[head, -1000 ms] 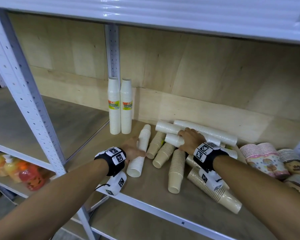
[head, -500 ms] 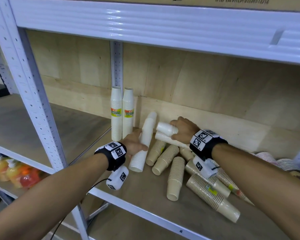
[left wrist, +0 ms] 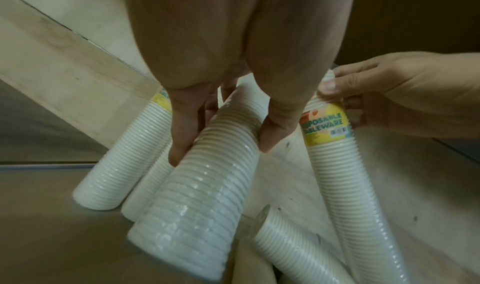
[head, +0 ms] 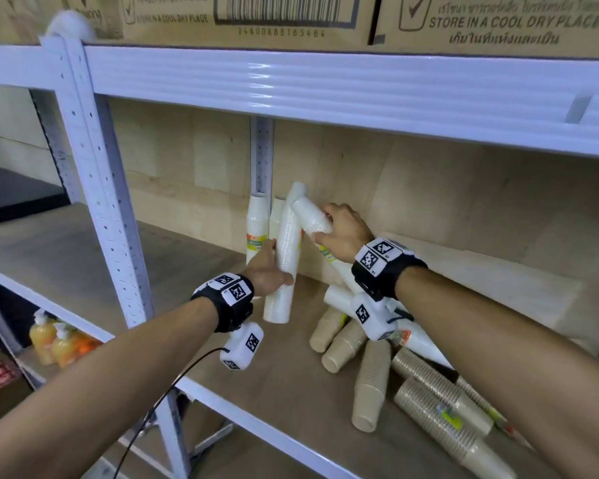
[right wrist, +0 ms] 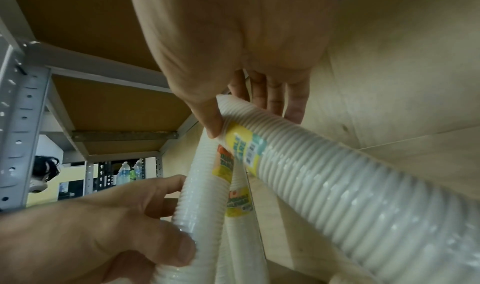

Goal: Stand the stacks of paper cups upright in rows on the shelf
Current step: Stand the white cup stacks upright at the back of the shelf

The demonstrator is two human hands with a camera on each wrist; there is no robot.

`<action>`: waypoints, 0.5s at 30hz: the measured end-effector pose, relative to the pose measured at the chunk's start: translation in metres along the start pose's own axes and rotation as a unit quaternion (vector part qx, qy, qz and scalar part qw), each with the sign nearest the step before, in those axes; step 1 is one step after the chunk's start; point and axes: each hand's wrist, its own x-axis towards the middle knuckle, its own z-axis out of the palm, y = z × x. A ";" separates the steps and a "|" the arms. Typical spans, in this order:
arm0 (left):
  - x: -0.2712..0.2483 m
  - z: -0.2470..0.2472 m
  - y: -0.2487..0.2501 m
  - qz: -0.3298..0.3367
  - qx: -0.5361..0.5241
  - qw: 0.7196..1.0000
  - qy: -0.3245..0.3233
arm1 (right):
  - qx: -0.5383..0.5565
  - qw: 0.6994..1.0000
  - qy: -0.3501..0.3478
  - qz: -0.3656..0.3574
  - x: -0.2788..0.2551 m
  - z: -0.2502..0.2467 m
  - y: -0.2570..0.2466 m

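Observation:
Two white cup stacks [head: 257,229] stand upright against the back wall beside the rear post. My left hand [head: 269,271] grips a third white stack [head: 286,261] around its middle; it is nearly upright, its base just off the shelf board [head: 284,392]. My right hand [head: 343,231] grips the upper end of another white stack [head: 312,219], which slants down to the right, its lower part hidden behind my wrist. In the left wrist view my fingers [left wrist: 182,136] wrap the near stack [left wrist: 202,196]. In the right wrist view my thumb [right wrist: 207,113] presses the labelled stack [right wrist: 324,177].
Several brown cup stacks [head: 370,385] lie on the board at front right, with another white stack [head: 339,299] lying behind them. A white upright post [head: 108,209] stands left, a white beam [head: 325,91] runs overhead. Soap bottles [head: 52,340] sit on the lower shelf.
Both hands have lifted their white stacks off the pile and swung them toward upright, moving left and back toward the two standing stacks.

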 end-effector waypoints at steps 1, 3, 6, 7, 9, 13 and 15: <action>0.000 -0.001 -0.003 -0.004 -0.003 1.000 -0.001 | 0.003 1.000 0.004 -0.003 0.001 0.002 -0.002; 0.000 -0.003 -0.007 -0.008 -0.011 1.000 0.007 | 0.011 1.000 0.015 -0.013 0.005 0.004 -0.007; 0.002 -0.006 -0.008 -0.007 -0.025 0.999 0.031 | 0.035 0.998 0.041 -0.029 0.014 0.003 -0.018; 0.003 -0.007 -0.008 -0.010 -0.028 0.999 0.039 | 0.046 0.997 0.049 -0.034 0.017 0.003 -0.022; 0.006 -0.011 -0.009 -0.015 -0.026 0.998 0.055 | 0.072 0.995 0.062 -0.039 0.023 0.003 -0.030; 0.012 -0.022 -0.014 -0.022 -0.030 0.997 0.066 | 0.126 0.988 0.081 -0.037 0.032 0.010 -0.042; 0.013 -0.026 -0.018 -0.024 -0.023 0.997 0.068 | 0.151 0.985 0.078 -0.030 0.035 0.017 -0.046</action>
